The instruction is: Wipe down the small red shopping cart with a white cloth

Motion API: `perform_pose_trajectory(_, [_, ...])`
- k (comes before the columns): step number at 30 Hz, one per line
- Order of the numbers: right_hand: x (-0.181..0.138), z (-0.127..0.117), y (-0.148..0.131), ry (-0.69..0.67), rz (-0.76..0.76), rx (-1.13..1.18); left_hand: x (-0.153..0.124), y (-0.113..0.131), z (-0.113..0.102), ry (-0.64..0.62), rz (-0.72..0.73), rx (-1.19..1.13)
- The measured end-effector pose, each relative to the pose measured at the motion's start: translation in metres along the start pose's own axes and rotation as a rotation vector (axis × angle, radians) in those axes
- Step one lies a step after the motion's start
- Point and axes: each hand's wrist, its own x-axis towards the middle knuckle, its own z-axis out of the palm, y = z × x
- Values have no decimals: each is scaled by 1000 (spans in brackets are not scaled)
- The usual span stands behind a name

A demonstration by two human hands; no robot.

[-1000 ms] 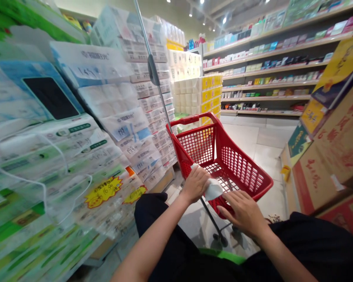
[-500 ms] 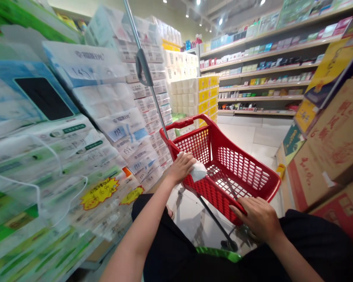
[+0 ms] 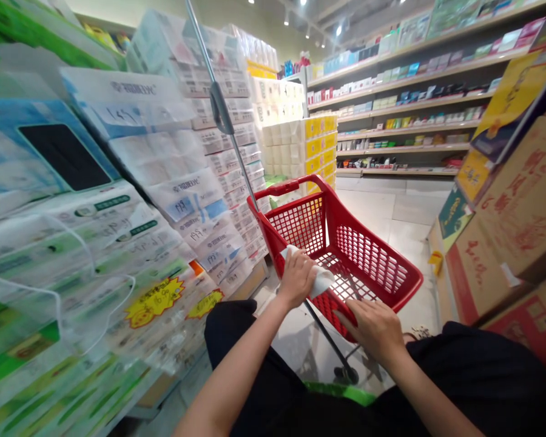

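Note:
A red plastic shopping cart (image 3: 368, 252) stands at an angle before me, with a lattice basket on thin metal legs and wheels. My left hand (image 3: 297, 280) presses a white cloth (image 3: 322, 281) against the basket's near rim, fingers laid over it; whether it is cloth or paper tissue I cannot tell. My right hand (image 3: 377, 328) grips the same rim near its right corner, thumb on the outer side and fingers curled over the top. Attached at the cart's left side, a tall metal rod (image 3: 200, 33) carries a grey clip (image 3: 221, 106). No goods show inside the basket.
Stacked tissue packs (image 3: 195, 200) rise close on my left, with a dark-screened phone (image 3: 66, 158) and a white cable (image 3: 54, 292) on them. Cardboard boxes (image 3: 528, 200) crowd the right side. Behind the cart, tiled floor (image 3: 368, 200) leads to stocked shelves (image 3: 404, 124).
My left hand and the cloth have slid rightward and slightly down along the rim. My right hand has shifted left, and the basket's right end has swung a little left.

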Motion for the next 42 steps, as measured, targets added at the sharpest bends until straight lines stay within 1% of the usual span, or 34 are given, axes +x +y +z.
perform_pose_trajectory(2, [2,1,-2,-19,-4,5,-13,25,4,-16,33,-57])
perform_pose_trajectory(4, [3,0,-4,-52,-12,19,-23,41,5,-29,64,-94])
perform_pose_trajectory(6, [4,-3,-5,-100,-42,51,-27,45,3,-55,119,-107])
perform_pose_trajectory(7, [4,-5,-4,-132,-60,70,-26,42,1,-79,158,-107])
perform_pose_trajectory(8, [5,-8,-1,-164,-79,87,-24,36,-2,-105,192,-101])
perform_pose_trajectory(10, [7,-16,10,-207,-105,105,-14,15,-9,-145,224,-75])
perform_pose_trajectory(12, [8,-23,30,-217,-129,103,-2,-12,-15,-135,170,-27])
perform_pose_trajectory(14, [8,-27,56,-203,-179,93,10,-41,-20,-106,105,24])
perform_pose_trajectory(17, [5,-25,95,-164,-238,67,27,-80,-21,-79,21,83])
perform_pose_trajectory(19, [2,-18,111,-122,-230,44,35,-97,-18,-58,-44,108])
perform_pose_trajectory(22, [2,-6,114,-87,-202,4,40,-104,-10,-21,-134,113])
perform_pose_trajectory(24, [5,0,106,-94,-186,-10,35,-99,-6,-14,-161,84])
perform_pose_trajectory(26, [10,4,95,-113,-170,-12,24,-86,-5,-25,-158,31])
perform_pose_trajectory(31, [25,14,66,-111,-125,-17,-24,-35,-13,-25,-116,-88])
perform_pose_trajectory(34, [33,21,50,-78,-119,-14,-54,-3,-17,-23,-100,-81])
perform_pose_trajectory(36, [36,23,42,-72,-120,-15,-67,13,-17,-21,-98,-39])
perform_pose_trajectory(39, [35,21,33,-94,-113,-21,-77,25,-15,-4,-99,22])
perform_pose_trajectory(42, [30,14,25,-109,-99,-19,-78,24,-15,-11,-68,50])
